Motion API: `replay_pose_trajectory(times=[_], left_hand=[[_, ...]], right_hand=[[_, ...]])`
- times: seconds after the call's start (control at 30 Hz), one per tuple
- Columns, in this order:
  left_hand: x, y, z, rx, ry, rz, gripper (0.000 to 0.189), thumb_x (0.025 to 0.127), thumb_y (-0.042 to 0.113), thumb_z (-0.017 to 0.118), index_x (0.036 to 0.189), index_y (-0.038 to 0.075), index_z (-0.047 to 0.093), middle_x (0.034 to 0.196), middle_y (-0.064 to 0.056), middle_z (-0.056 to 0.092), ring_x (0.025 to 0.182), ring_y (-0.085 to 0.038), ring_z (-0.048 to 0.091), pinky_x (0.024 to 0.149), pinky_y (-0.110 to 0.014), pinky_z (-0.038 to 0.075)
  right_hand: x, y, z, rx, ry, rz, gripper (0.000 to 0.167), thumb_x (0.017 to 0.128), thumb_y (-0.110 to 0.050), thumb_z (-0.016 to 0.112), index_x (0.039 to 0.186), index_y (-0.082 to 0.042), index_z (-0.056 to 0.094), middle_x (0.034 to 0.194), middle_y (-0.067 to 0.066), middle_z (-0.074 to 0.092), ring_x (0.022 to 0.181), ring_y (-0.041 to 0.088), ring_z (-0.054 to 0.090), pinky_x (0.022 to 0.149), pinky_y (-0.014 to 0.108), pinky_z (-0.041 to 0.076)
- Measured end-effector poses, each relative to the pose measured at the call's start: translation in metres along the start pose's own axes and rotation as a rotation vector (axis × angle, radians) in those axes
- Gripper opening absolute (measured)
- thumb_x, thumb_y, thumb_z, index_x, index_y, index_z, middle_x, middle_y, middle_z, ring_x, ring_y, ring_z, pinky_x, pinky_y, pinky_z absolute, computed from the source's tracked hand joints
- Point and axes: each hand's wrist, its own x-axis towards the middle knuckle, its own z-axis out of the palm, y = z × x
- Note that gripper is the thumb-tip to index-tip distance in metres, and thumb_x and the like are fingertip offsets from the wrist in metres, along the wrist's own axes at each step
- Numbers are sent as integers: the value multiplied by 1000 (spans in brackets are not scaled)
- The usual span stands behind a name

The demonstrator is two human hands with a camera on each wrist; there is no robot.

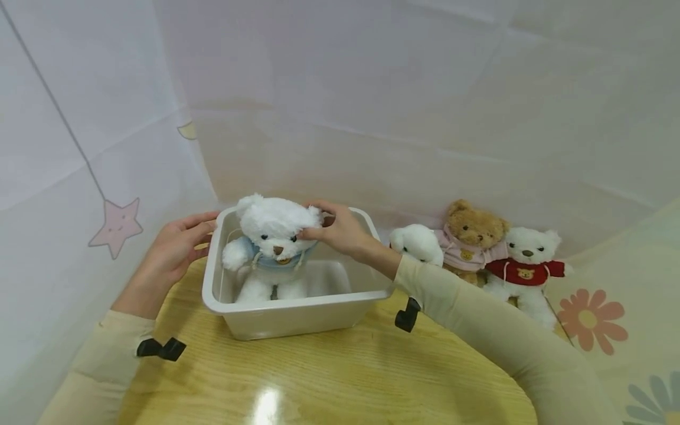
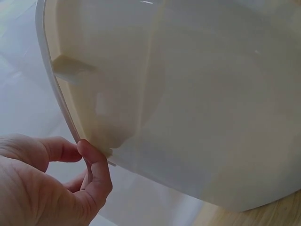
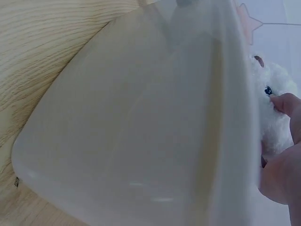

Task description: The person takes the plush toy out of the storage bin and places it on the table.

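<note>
A white teddy bear in a light blue hoodie stands upright inside a cream plastic bin, at the bin's left end. With thumb and fingers my right hand grips the side of the bear's head; in the right wrist view its thumb presses the white fur beside an eye. My left hand is at the bin's left end. Seen from the left wrist, its thumb and fingers pinch the bin's rim. The bear's back and some right fingertips are hidden.
Right of the bin sit a white plush toy, a brown teddy bear in pink and another white bear in a red sweater. A wooden table bears everything. Pale cloth walls stand behind and at the sides.
</note>
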Motion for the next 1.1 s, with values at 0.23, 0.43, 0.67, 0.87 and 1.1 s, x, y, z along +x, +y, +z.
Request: replay_pose_trajectory(times=[0.23, 0.43, 0.67, 0.87, 1.1], left_hand=[[10, 1, -8, -26, 2, 25, 56, 101, 22, 68, 146, -3, 47, 120, 1, 60, 93, -15, 62, 74, -26, 56], [11, -7, -27, 4, 35, 5, 56, 102, 24, 67, 148, -1, 45, 120, 4, 59, 97, -15, 60, 74, -25, 56], [10, -10, -51, 34, 132, 1, 61, 100, 28, 69, 150, 1, 46, 120, 6, 58, 99, -13, 60, 73, -23, 57], [8, -9, -61, 70, 175, -21, 63, 101, 31, 67, 153, 3, 45, 122, 7, 55, 102, -15, 57, 73, -22, 57], [-1, -15, -70, 39, 217, -34, 64, 101, 31, 68, 154, 4, 44, 120, 7, 54, 98, -12, 57, 70, -22, 56]], right_hand=[[0, -27, -21, 82, 68, -122, 52, 87, -9, 82, 135, -14, 64, 127, 7, 64, 112, 23, 65, 89, 40, 56], [3, -45, -37, 178, 124, -214, 49, 88, 0, 77, 135, -10, 63, 130, 10, 62, 114, 27, 63, 91, 41, 55], [8, -72, -67, 322, 248, -385, 40, 85, 7, 71, 121, -10, 68, 124, 13, 61, 111, 29, 60, 94, 40, 51], [-8, -92, -114, 458, 418, -504, 36, 84, 16, 60, 112, -3, 71, 119, 16, 62, 110, 27, 57, 92, 36, 48], [-35, -88, -161, 544, 483, -403, 40, 91, 16, 52, 126, 2, 66, 133, 16, 54, 120, 25, 52, 94, 37, 47]])
